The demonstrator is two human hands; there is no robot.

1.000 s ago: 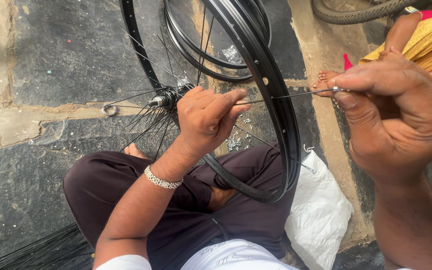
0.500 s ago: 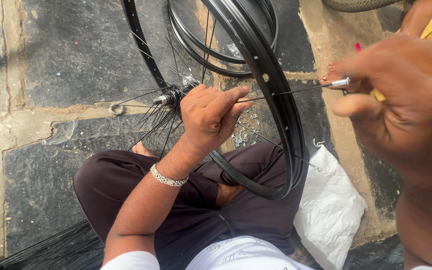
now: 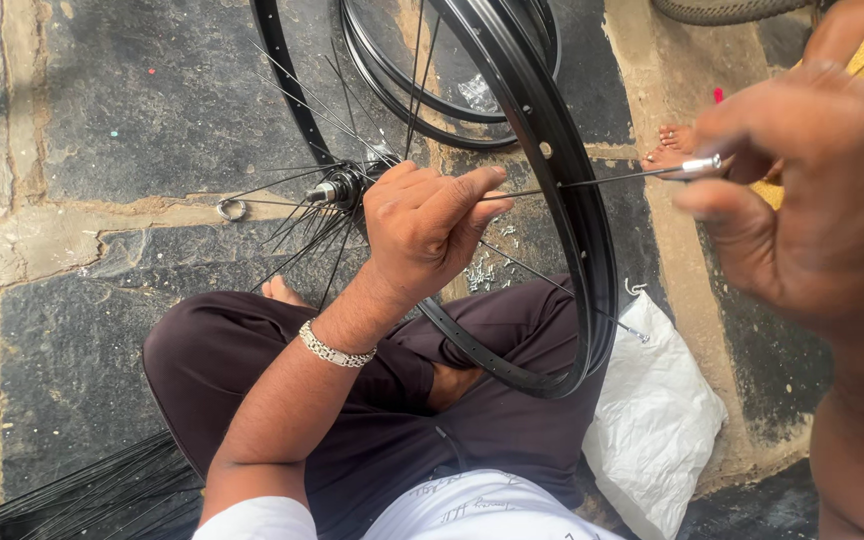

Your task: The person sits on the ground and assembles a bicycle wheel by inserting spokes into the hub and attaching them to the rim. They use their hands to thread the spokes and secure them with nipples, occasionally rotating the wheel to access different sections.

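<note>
The left hand (image 3: pixel 422 225) pinches a thin spoke (image 3: pixel 592 181) inside the black rim (image 3: pixel 577 210), which stands on the person's lap; the right hand (image 3: pixel 812 200) grips its nipple end (image 3: pixel 700 164), apparently between thumb and forefinger. Several spokes already fan from the hub (image 3: pixel 337 188), but most rim holes remain unlaced. A second rim (image 3: pixel 422 95) crowds the far side, a white bag (image 3: pixel 657 420) the near right.

Black wheel rim (image 3: pixel 562 190), silver spoke (image 3: pixel 602 180) and bracelet (image 3: pixel 332 347) (chain-patterned), dark maroon trousers (image 3: pixel 252 365), white bag (image 3: pixel 652 420), grey stone floor (image 3: pixel 152 90).
</note>
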